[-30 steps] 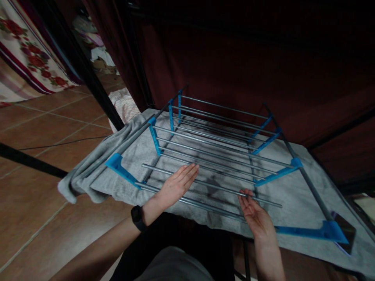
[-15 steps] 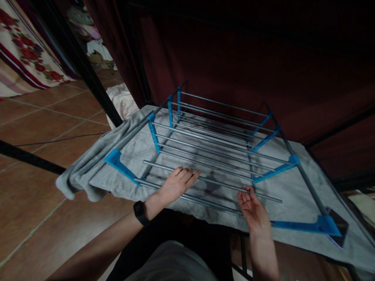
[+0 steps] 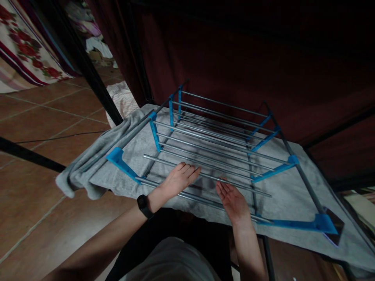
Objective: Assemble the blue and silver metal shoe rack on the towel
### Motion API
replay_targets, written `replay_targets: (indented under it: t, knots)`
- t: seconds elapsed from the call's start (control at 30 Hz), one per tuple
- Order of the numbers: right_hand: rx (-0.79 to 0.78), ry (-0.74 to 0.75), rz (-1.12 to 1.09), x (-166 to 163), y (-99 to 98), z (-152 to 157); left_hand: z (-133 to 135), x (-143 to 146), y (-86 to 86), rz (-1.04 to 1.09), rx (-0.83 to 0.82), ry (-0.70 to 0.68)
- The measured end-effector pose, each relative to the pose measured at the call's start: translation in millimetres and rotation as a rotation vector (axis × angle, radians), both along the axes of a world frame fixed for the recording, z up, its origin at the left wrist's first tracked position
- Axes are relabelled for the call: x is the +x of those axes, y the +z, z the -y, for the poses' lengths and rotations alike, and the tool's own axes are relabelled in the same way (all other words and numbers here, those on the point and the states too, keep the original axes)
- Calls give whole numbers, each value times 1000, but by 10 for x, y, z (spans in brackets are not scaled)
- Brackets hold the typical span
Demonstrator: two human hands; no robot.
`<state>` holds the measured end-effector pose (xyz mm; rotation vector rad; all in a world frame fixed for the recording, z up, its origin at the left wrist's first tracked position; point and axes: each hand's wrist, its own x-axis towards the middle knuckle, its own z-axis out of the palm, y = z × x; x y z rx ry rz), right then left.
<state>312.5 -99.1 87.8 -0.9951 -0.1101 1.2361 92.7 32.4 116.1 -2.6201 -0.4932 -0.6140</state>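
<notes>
A loose metal rod [image 3: 249, 189] lies slantwise across the near part of a drying rack [image 3: 308, 186] made of grey tubes and blue plastic brackets. My left hand [image 3: 181, 178], back upward and a black band on its wrist, has its fingers wrapped over the rod near the middle. Palm up, my right hand [image 3: 233, 199] pinches the same rod from below, just right of the left hand. Both rod ends stick out free of the brackets. A blue bracket [image 3: 124, 168] stands at the rack's near left corner, another blue bracket [image 3: 304, 224] at the near right.
Grey cloth [image 3: 287, 203] covers the surface under the rack and hangs over its left edge. A dark flat object [image 3: 334, 226] lies by the right corner. Black posts [image 3: 84, 66] and a dark red curtain [image 3: 219, 50] border the surface. Tiled floor [image 3: 35, 175] is at left.
My right hand has moved left along the rod, closer to my left hand. The rod has shifted slightly, its right end now further left.
</notes>
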Motion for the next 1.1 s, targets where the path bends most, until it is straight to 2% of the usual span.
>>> replay_targets:
  t: [0.1, 0.17, 0.27, 0.33, 0.4, 0.47, 0.6, 0.73, 0.87, 0.97, 1.1]
  knots:
    - [-32, 91, 122, -41, 22, 73, -83, -60, 51, -18, -8, 25]
    - [-50, 49, 310, -57, 33, 111, -129, -99, 102, -43, -18, 50]
    - [-33, -117, 805, -68, 76, 91, -165, -125, 202, -83, -23, 69]
    - [7, -144, 1142, -82, 123, 20, -169, -120, 276, -104, -2, 55]
    - [56, -74, 1364, -115, 169, -78, -163, -105, 344, -111, 24, 29]
    - [92, 28, 1489, -162, 197, -178, -154, -90, 397, -119, 20, 12]
    - [70, 169, 1641, -225, 209, -318, -141, -81, 442, -127, -23, -9]
    - [32, 203, 1818, -198, 273, -390, -105, -86, 440, -34, 43, -21]
    - [-40, 105, 1888, -113, 446, -464, -44, -80, 435, 7, 146, 37]
    - [-43, -29, 1829, -16, 607, -512, -24, -79, 412, -12, 198, 71]
    - [-14, -141, 1693, 119, 819, -520, -36, -86, 334, -27, 167, 115]
